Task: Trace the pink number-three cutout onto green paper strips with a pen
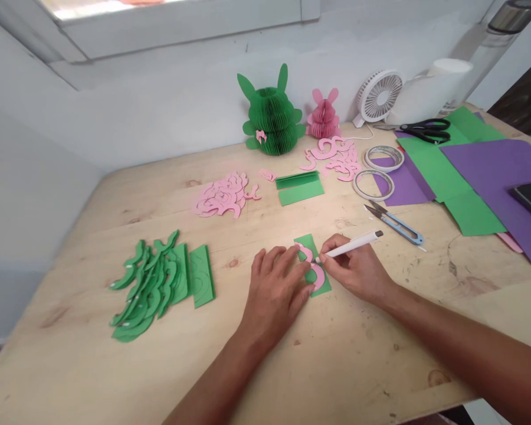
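Note:
A white pen is pinched in my right hand, its tip touching a small green paper strip. On that strip lies a curved pink paper cutout. My left hand rests flat with its fingers spread, the fingertips pressing the cutout and strip onto the table; they cover part of the pink shape. To the left are a pile of green paper cutouts and green paper pieces with drawn outlines. Further back sit a folded green paper piece and pink cutouts.
Blue-handled thread snips, two tape rolls, black scissors and green and purple paper sheets lie to the right. By the wall stand green and pink honeycomb paper figures and a small fan.

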Demonstrator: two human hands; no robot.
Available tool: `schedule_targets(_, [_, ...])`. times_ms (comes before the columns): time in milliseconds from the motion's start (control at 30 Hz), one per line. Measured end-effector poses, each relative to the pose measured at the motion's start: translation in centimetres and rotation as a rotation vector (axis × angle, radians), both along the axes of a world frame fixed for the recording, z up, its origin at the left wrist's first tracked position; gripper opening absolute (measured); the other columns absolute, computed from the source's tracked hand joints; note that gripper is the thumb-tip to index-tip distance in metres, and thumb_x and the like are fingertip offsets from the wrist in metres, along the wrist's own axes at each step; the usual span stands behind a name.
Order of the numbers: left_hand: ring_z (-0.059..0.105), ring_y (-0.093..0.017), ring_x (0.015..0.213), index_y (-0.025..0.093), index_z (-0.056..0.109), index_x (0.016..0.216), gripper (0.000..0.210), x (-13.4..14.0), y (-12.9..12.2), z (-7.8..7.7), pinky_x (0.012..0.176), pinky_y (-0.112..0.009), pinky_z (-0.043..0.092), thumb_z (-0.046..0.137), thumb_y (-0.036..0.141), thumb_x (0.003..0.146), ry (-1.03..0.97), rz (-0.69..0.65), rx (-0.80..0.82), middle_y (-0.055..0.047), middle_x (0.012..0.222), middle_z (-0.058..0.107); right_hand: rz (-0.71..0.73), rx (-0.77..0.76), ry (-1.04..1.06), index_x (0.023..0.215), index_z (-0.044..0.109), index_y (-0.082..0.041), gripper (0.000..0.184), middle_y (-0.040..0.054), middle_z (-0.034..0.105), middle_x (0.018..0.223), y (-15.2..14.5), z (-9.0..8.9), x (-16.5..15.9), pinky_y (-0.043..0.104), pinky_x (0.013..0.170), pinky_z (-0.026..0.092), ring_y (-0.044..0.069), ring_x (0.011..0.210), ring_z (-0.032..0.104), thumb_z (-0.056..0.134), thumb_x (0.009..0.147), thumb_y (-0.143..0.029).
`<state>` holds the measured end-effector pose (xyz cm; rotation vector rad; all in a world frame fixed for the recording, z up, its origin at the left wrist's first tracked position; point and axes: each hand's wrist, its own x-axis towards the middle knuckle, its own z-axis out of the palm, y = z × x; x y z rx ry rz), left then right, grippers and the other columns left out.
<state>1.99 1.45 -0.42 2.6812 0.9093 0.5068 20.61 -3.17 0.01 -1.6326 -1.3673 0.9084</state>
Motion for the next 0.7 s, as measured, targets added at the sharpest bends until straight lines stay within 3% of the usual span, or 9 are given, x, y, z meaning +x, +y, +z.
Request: schedule_targets(700, [0.047,-0.029,0.116,0.024,0.064,0.107,0.021,0.05,0.0,0.05,0.102,-0.053,0.033,0.055,0.026,0.088,0.013,0.0,0.016,-0.007,0.13,0.057,-0.023,0.028,0.03,0.077,0.057,-0.02,0.005,-0.0035,0.051,0.06,-0.06,0.33,0.01,0.022,0.047,0.033,0.01,0.051,0.044,0.055,0.081,-0.022])
